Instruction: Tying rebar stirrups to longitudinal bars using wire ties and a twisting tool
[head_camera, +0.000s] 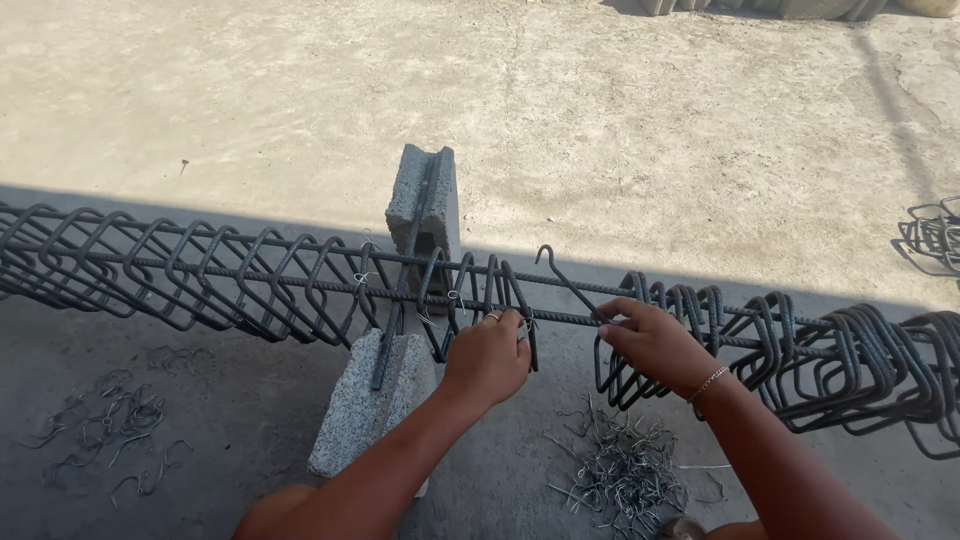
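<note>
Here, stirrup (572, 290) between fingers (612, 318).

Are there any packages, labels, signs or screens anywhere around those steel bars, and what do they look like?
None in view. Only the left hand and right hand on a rebar cage resting on a grey concrete block, with loose wire ties on the concrete ground.
</note>
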